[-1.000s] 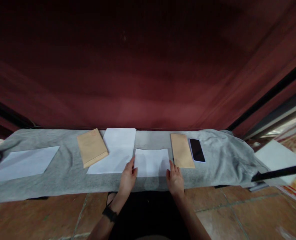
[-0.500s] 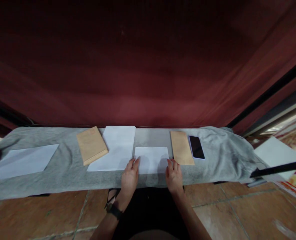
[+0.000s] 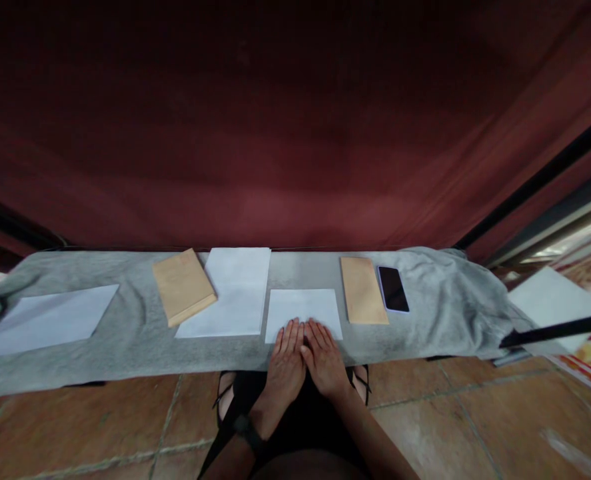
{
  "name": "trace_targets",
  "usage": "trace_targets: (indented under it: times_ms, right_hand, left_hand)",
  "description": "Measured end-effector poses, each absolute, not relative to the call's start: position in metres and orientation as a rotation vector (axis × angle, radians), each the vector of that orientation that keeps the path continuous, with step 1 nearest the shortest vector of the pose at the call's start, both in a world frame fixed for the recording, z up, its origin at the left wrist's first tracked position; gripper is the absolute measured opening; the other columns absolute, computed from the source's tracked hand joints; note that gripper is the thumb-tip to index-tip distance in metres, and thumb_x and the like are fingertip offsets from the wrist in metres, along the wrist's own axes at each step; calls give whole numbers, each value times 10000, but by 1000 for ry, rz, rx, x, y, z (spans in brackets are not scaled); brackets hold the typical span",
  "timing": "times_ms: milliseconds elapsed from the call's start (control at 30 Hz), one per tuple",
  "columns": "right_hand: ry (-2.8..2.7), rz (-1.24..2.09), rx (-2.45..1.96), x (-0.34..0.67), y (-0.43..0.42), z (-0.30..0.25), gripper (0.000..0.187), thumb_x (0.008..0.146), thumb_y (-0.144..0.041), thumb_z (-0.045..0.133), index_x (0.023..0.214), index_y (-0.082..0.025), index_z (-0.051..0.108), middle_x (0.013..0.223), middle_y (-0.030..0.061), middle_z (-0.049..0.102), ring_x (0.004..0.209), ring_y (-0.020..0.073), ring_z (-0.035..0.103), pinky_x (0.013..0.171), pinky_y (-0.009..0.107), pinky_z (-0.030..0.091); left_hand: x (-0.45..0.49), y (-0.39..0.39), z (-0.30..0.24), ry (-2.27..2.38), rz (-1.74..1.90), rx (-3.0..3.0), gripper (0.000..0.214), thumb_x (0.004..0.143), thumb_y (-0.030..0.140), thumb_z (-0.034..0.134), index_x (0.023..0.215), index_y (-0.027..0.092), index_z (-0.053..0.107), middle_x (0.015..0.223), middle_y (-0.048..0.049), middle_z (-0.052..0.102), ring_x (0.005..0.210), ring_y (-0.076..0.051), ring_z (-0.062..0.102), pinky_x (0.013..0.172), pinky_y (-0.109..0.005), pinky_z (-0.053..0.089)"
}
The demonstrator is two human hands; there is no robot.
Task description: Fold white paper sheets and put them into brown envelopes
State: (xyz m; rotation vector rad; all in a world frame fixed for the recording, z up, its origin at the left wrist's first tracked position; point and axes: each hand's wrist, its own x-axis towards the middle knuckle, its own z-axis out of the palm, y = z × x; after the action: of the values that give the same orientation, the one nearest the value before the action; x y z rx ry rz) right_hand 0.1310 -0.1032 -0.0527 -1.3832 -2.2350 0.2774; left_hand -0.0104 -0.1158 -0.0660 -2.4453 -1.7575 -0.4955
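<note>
A folded white sheet of paper (image 3: pixel 302 303) lies in front of me on the grey cloth. My left hand (image 3: pixel 288 363) rests flat with fingers stretched out over its near edge. Right beside it, my right hand (image 3: pixel 324 357) also lies flat on the paper, its thumb touching the left hand. Neither hand grips anything. To the left is a stack of white paper (image 3: pixel 238 290), partly under a stack of brown envelopes (image 3: pixel 182 287). A single brown envelope (image 3: pixel 364 290) lies to the right, beside a dark-screened phone (image 3: pixel 394 289).
The grey cloth (image 3: pixel 140 353) covers a long narrow surface against a dark red wall (image 3: pixel 295 167). Another white sheet (image 3: pixel 45 320) lies at the far left. A black bar (image 3: pixel 555 331) and a white sheet (image 3: pixel 550 300) are at the right. Tiled floor (image 3: pixel 120 427) shows below.
Both hands have moved inward from the paper's left and right edges. They now lie flat side by side on its near edge.
</note>
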Motion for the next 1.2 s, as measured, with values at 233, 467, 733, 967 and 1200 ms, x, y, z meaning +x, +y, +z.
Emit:
trace_targets:
  times_ms: [233, 467, 733, 967, 1200]
  right_hand:
    - [-2240, 203, -1464, 142, -105, -62, 549, 1038, -353, 380, 1540, -134, 348, 1569, 136, 395, 1462, 264, 355, 1197, 488, 319]
    - [-2171, 172, -1543, 153, -107, -66, 562, 1043, -366, 368, 1562, -159, 301, 1582, 136, 374, 1466, 276, 342, 1187, 499, 307]
    - [-2089, 120, -1634, 164, -109, -69, 581, 1043, -388, 367, 1560, -132, 299, 1588, 150, 356, 1460, 299, 346, 1188, 503, 293]
    - [-2095, -64, -1651, 174, -111, -76, 608, 1050, -396, 356, 1569, -96, 254, 1567, 183, 385, 1457, 300, 351, 1169, 492, 325]
    - [-2101, -98, -1669, 178, -111, -76, 608, 1049, -394, 355, 1569, -93, 258, 1563, 186, 390, 1445, 301, 372, 1160, 488, 340]
  left_hand:
    - [-16, -118, -63, -1861, -528, -2420, 615, 961, 190, 364, 1562, 108, 261, 1583, -156, 371, 1490, -251, 293, 1213, -474, 309]
    - [-27, -121, -62, -1930, -570, -2372, 623, 1001, 385, 408, 1532, 71, 322, 1575, -201, 363, 1484, -293, 305, 1195, -494, 326]
    - [-32, -122, -60, -1999, -592, -2297, 602, 1005, 379, 397, 1518, 67, 350, 1555, -214, 393, 1465, -318, 342, 1170, -509, 351]
    - [-34, -121, -58, -2011, -503, -2253, 598, 1007, 353, 366, 1510, 30, 348, 1546, -224, 400, 1460, -314, 354, 1166, -494, 352]
    - [-33, -124, -57, -2036, -496, -2177, 615, 1018, 360, 337, 1533, 26, 298, 1544, -236, 394, 1453, -326, 363, 1156, -510, 352]
